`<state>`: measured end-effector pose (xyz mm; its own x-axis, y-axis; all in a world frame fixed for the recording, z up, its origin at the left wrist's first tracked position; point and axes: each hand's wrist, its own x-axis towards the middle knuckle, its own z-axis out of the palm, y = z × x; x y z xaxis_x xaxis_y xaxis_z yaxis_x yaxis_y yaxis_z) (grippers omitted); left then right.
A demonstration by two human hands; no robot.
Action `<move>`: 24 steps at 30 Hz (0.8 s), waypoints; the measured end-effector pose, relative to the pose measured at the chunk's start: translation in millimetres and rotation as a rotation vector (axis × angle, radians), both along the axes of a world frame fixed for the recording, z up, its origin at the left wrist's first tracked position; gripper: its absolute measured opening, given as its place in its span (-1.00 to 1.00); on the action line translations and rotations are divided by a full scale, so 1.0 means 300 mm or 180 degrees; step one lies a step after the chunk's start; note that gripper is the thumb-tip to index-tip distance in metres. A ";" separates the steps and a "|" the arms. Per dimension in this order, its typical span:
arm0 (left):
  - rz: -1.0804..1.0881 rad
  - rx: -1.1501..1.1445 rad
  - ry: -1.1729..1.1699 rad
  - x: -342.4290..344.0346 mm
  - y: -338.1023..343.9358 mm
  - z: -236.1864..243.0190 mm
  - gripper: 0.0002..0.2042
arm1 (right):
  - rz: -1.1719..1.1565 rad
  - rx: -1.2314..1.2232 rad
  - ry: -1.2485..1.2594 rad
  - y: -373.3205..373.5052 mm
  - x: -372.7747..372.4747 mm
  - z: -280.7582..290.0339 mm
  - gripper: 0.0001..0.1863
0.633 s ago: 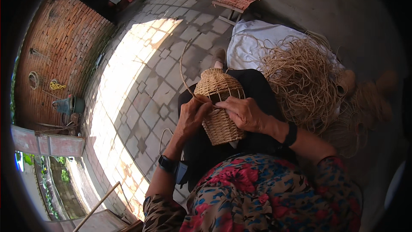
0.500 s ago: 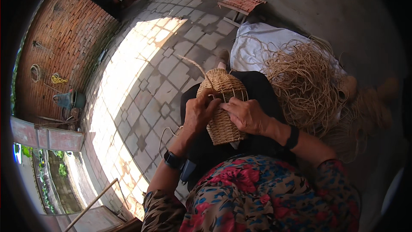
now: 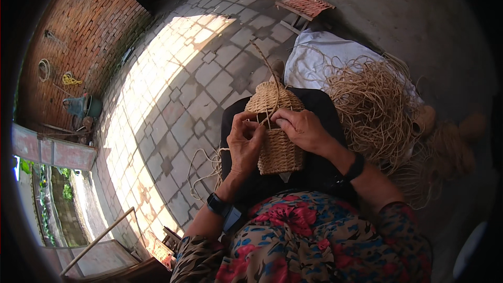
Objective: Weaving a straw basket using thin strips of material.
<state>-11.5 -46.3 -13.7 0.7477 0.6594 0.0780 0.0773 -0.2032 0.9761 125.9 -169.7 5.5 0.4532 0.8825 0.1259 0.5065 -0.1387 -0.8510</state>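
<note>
A tan woven straw basket (image 3: 280,157) lies across my lap, with a gap in its weave where bare upright strands cross a dark opening. My left hand (image 3: 245,141) is at the left side of this gap, thumb and fingers curled in a pinch; whatever lies between the tips is hidden. At the gap's right edge, my right hand (image 3: 301,128) pinches a twisted straw cord close to the bare strands. The cord (image 3: 266,60) runs up over the rounded far part of the basket, its free end pointing away from me.
To the right, a big tangled heap of straw cord (image 3: 367,110) rests on a white cloth (image 3: 314,55). A low slatted stool (image 3: 305,5) stands beyond it. Loose pale cord (image 3: 199,173) hangs left of my lap. Stone paving (image 3: 194,99) stretches toward a brick wall (image 3: 84,26).
The cord's free end has swung from the left to farther away and over the basket. My hands have drawn apart, the left one lower, showing more of the gap.
</note>
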 end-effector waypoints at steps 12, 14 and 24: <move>-0.1210 -0.3689 -0.1114 -0.050 0.022 0.038 -0.80 | -0.0455 -0.0291 -0.0672 0.016 -0.002 -0.019 -0.86; -0.1019 -0.3671 -0.1041 -0.057 0.028 0.041 -0.80 | -0.0402 -0.0324 -0.0538 0.017 -0.001 -0.027 -0.87; 0.0000 -0.3339 -0.1080 -0.109 0.154 -0.042 -0.87 | -0.0492 -0.0168 -0.0129 -0.005 0.026 -0.065 -0.84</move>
